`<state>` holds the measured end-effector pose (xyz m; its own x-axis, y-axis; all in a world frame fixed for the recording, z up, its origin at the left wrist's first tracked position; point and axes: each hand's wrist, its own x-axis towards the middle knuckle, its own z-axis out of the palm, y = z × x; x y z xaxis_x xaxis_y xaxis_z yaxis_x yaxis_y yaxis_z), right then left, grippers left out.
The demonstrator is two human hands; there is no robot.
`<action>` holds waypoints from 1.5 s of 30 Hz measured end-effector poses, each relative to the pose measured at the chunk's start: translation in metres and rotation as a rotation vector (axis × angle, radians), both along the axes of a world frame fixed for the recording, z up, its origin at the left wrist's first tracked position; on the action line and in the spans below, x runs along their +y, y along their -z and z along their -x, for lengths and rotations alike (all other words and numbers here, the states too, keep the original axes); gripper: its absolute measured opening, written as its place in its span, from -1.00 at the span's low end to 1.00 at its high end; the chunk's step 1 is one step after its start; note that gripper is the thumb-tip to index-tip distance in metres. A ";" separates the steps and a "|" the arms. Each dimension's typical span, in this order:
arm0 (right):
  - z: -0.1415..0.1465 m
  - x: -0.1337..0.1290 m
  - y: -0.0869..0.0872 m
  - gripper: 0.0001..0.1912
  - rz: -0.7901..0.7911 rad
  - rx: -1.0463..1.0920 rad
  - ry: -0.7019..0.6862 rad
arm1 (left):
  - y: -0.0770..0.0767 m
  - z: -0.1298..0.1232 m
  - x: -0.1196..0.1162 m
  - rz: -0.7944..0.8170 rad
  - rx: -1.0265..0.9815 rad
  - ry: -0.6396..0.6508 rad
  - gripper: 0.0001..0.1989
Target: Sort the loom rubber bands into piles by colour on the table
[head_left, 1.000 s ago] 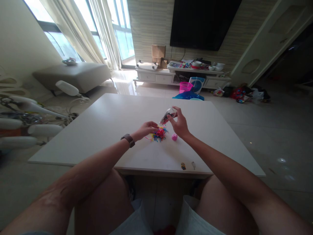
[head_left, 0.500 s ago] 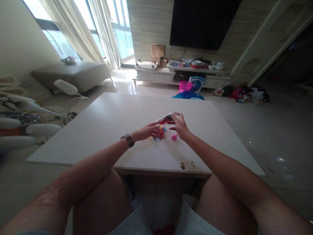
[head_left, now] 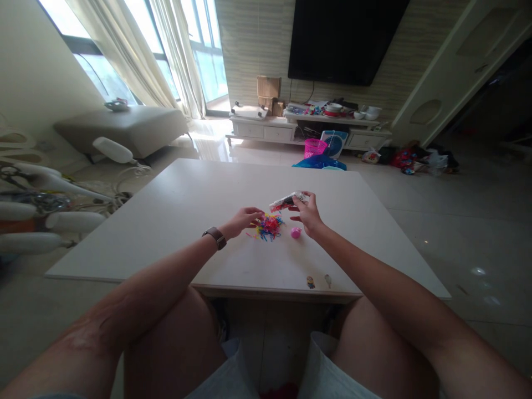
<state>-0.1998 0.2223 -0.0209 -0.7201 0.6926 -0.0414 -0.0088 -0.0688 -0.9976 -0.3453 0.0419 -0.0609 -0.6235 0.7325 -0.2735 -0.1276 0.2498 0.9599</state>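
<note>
Nearest me, both bare arms reach in over the near edge of the table, the left one slanting in from the near left, the right one from the near right, and my two hands face each other around the middle. By the near edge, right of centre, I see a small yellow-and-blue figure lying flat, with a small pale piece just to its right.

Farther in, a loose heap of coloured strips lies on the table between my hands, immediately right of the left hand. A pink ball sits to the right of the heap, just left of the right wrist. The left hand, below a dark wristwatch, has its fingers loosely spread toward the heap and grips nothing I can make out; whether its fingertips touch the strips I cannot tell.

My right hand has the right end of a clear container pinched between thumb and fingers, the lower fingers loose and apart. The container is tilted, its left end at the far side of the heap; I can see dark and red patches on or in it.

Beyond the table stand a pink basket and a low cabinet.
</note>
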 end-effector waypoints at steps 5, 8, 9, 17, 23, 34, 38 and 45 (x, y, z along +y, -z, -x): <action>0.000 -0.005 -0.003 -0.54 0.039 -0.018 -0.016 | -0.003 -0.007 0.003 -0.091 -0.046 0.087 -0.59; -0.001 -0.007 -0.004 -0.57 0.113 -0.029 -0.030 | -0.009 -0.013 0.002 -0.194 -0.146 0.190 -0.46; -0.001 -0.008 -0.005 -0.58 0.141 -0.033 -0.037 | -0.011 -0.015 0.002 -0.210 -0.173 0.213 -0.41; -0.005 -0.014 -0.007 -0.65 0.204 -0.066 -0.079 | -0.020 -0.019 -0.005 -0.186 -0.260 0.451 -0.34; -0.004 -0.008 -0.006 -0.59 0.151 -0.029 -0.022 | -0.007 -0.004 -0.002 -0.210 -0.141 0.195 -0.62; -0.005 -0.017 -0.007 -0.60 0.183 -0.046 -0.087 | -0.017 -0.013 -0.005 -0.233 -0.275 0.411 -0.30; -0.006 -0.027 -0.011 -0.64 0.221 -0.047 -0.116 | -0.024 -0.020 -0.004 -0.257 -0.251 0.451 -0.32; -0.007 -0.024 -0.012 -0.63 0.204 -0.047 -0.097 | -0.018 -0.011 -0.002 -0.274 -0.283 0.293 -0.57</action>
